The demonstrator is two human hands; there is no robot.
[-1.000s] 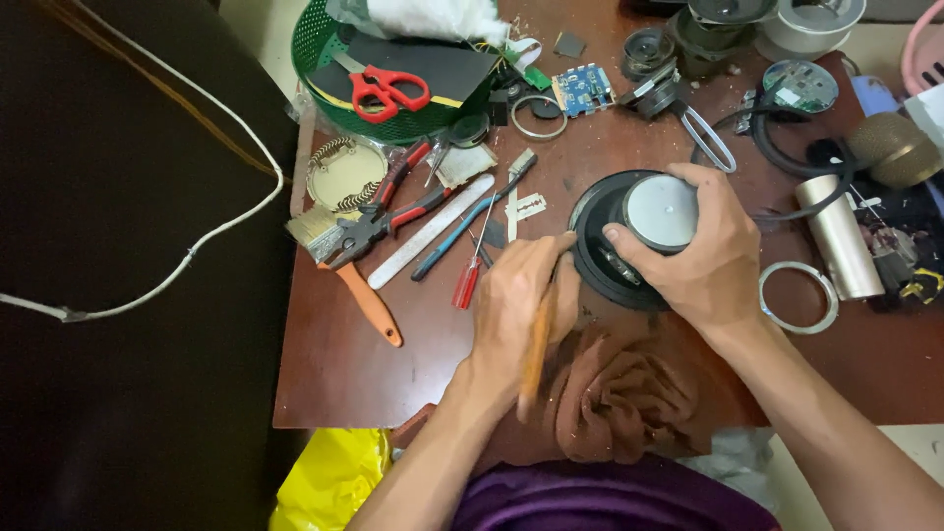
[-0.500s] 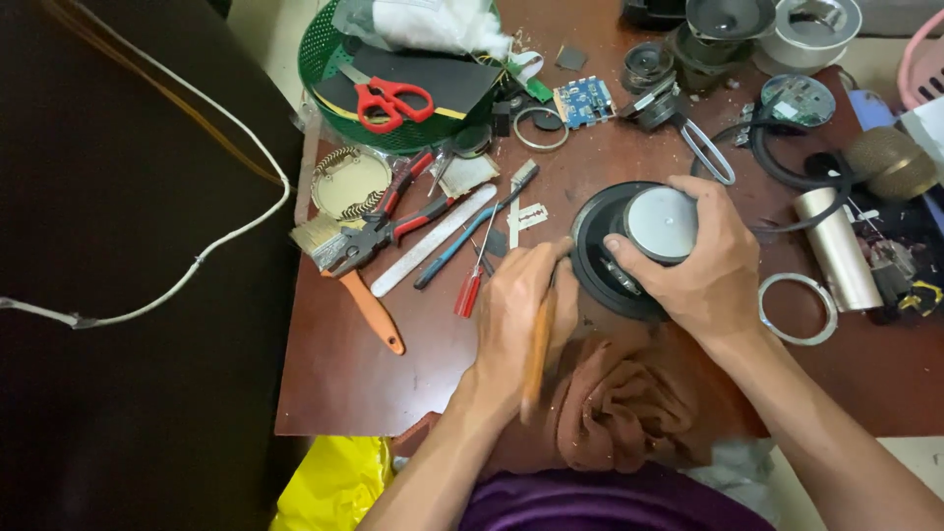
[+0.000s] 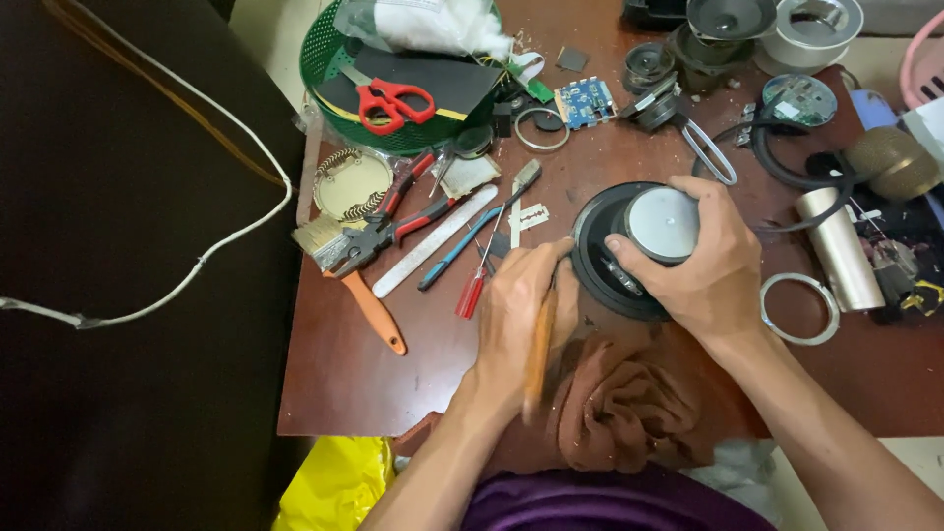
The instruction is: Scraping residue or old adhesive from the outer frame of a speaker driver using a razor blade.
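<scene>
The right hand [image 3: 703, 265] was wrapped over the top of a black loudspeaker [image 3: 615, 270] that lay magnet-up on the brown wooden table [image 3: 344, 379]. Its fingers were curled fairly close round the silver-grey magnet cap [image 3: 661, 221], thumb on the near side, the palm covering the speaker's right half. The left hand [image 3: 521, 320] was closed round a thin orange-handled tool [image 3: 538, 349], held like a pen, the handle sloping back toward the person and slightly blurred. Its fingertips pressed at the speaker's left rim; the working tip was hidden behind the fingers, so the kind of tool could not be told.

The speaker sat near the middle of the table, just beyond a crumpled brown cloth [image 3: 619, 408] at the near edge. Only the dark frame and the round pale magnet showed; the cone side faced down.

To the left lay a red-handled screwdriver [image 3: 475, 285], a blue-handled one [image 3: 454, 261], a white flat file [image 3: 433, 241], a pair of pliers [image 3: 379, 241] and a paintbrush with an orange handle [image 3: 359, 290]. Farther back stood a green basket [image 3: 329, 59] holding red scissors [image 3: 393, 101]. A metal ring [image 3: 798, 310] lay right of the right wrist, near a silver cylinder [image 3: 839, 251].
</scene>
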